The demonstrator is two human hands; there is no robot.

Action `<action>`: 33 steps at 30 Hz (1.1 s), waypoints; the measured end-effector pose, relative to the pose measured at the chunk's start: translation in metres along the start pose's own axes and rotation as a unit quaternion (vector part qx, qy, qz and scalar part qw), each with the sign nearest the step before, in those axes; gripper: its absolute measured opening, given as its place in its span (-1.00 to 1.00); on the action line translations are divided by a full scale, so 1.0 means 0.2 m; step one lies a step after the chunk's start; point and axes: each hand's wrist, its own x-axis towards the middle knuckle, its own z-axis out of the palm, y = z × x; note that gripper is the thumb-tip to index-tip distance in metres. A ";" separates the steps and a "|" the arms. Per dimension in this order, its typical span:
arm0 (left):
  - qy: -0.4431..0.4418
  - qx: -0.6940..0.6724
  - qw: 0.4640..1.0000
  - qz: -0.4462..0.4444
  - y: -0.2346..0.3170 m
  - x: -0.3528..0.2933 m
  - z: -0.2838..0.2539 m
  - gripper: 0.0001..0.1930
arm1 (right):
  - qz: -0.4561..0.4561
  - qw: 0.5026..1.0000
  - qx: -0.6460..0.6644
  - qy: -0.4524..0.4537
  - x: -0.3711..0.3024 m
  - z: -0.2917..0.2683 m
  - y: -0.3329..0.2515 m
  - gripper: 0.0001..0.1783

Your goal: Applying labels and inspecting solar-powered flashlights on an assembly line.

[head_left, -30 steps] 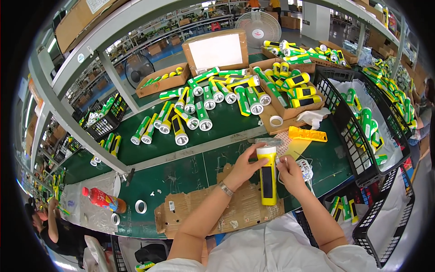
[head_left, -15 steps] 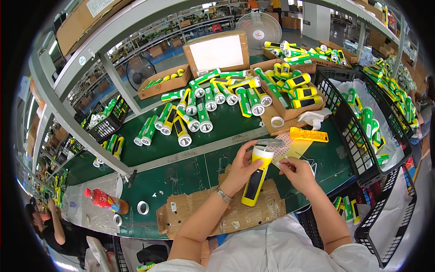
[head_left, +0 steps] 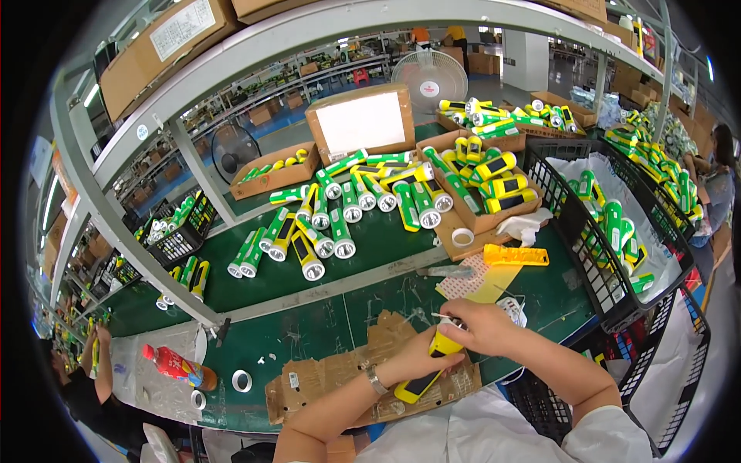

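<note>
A yellow flashlight (head_left: 446, 346) with a dark panel on its side lies tilted across my front. My left hand (head_left: 417, 358) is wrapped round its body. My right hand (head_left: 488, 327) is closed over its head end, hiding most of it. A thin pale bit sticks out by the right fingertips, too small to name. Beneath the flashlight is a torn cardboard sheet (head_left: 332, 386). Just beyond my hands lie a sheet of small stickers (head_left: 469, 279) on yellowish backing and a yellow plastic piece (head_left: 515, 255).
Several green and yellow flashlights (head_left: 343, 234) lie beyond the metal strip. A carton (head_left: 494, 220) and a black crate (head_left: 575, 231) hold more. Tape rolls (head_left: 241, 380) and a red-capped bottle (head_left: 177, 367) stand at left. A co-worker (head_left: 89, 393) is at far left, another (head_left: 718, 181) at far right.
My right hand has moved left and down from beside the sticker sheet onto the flashlight's head. The flashlight has come lower and nearer to me in my left hand, tilting more.
</note>
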 end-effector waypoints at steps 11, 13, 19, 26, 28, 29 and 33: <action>-0.320 -0.061 0.944 0.057 0.07 -0.08 -0.03 -0.77 | -0.362 0.927 -0.077 0.063 -0.09 -0.09 -0.19 -0.69; -0.360 -0.188 0.891 0.204 0.02 -0.15 0.06 -0.78 | -0.480 0.871 -0.100 0.031 -0.13 -0.09 -0.26 -0.71; -0.239 -0.138 0.961 -0.003 0.17 -0.08 -0.09 -0.69 | -0.212 0.972 -0.097 -0.026 -0.04 -0.08 -0.10 -0.72; -0.005 0.106 0.992 -0.074 0.00 0.04 -0.13 -0.46 | 0.077 0.997 0.021 -0.008 0.09 0.14 0.11 -0.71; 0.009 0.104 0.991 -0.084 -0.04 0.04 -0.13 -0.44 | 0.107 0.994 0.020 -0.013 0.13 0.18 0.14 -0.71; 0.065 0.142 0.987 -0.045 -0.03 0.04 -0.13 -0.41 | 0.097 0.995 0.031 0.000 0.15 0.20 0.16 -0.67; 0.224 0.171 0.957 0.067 -0.15 0.08 -0.19 -0.33 | 0.160 0.940 0.300 0.019 0.25 0.14 0.20 -0.49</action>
